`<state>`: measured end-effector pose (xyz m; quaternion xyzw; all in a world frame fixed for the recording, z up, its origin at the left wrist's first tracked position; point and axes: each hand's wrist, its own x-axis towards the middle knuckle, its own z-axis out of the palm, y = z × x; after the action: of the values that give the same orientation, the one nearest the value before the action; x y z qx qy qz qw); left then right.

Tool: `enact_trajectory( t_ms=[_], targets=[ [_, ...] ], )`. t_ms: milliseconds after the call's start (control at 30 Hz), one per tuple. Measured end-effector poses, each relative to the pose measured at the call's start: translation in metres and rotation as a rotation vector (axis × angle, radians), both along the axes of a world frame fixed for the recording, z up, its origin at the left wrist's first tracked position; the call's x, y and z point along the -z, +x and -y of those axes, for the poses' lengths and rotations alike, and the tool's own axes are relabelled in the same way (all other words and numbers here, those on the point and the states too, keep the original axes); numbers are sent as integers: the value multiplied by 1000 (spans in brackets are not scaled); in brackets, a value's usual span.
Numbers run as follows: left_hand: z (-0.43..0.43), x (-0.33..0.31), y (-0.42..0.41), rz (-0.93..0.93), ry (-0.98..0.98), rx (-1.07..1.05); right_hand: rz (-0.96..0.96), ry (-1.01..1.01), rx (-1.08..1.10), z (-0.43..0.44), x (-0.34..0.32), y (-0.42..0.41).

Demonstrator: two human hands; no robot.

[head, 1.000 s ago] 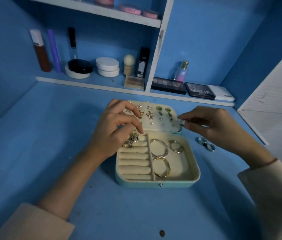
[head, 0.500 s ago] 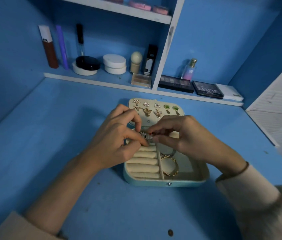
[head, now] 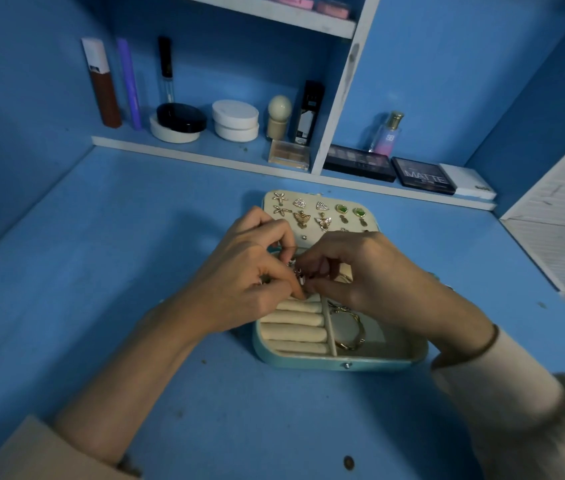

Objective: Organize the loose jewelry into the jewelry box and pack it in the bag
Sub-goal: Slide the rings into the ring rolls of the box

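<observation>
Pinching small silver jewelry piece (head: 297,274) with fingers of left hand (head: 246,271) and right hand (head: 360,271), hovering over ring rolls (head: 296,327) of open jewelry box (head: 343,362) sitting on blue surface (head: 135,237); gold bangle (head: 352,329) lying inside.

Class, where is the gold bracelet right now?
The gold bracelet lies in the jewelry box, right of the ring rolls, below the right hand.
</observation>
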<state>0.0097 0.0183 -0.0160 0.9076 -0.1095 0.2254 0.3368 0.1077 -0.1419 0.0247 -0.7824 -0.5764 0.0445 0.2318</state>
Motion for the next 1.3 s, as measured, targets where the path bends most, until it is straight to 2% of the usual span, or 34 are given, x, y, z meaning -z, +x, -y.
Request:
enact_trajectory(
  t_ms=[467, 667, 800, 1067, 1300],
  targets=[
    [0, 0, 1, -26, -44, 8, -79, -49, 22, -2, 2, 3],
    [-5, -6, -1, 29, -188, -81, -117, -24, 35, 1, 3, 3],
    [-10, -4, 0, 93, -104, -130, -111, -14, 50, 1, 4, 3],
    [-9, 2, 3, 82, -78, -152, -94, -47, 49, -1, 1, 1],
    [-9, 3, 2, 31, -145, -141, -64, -49, 72, 0, 1, 0]
  ],
)
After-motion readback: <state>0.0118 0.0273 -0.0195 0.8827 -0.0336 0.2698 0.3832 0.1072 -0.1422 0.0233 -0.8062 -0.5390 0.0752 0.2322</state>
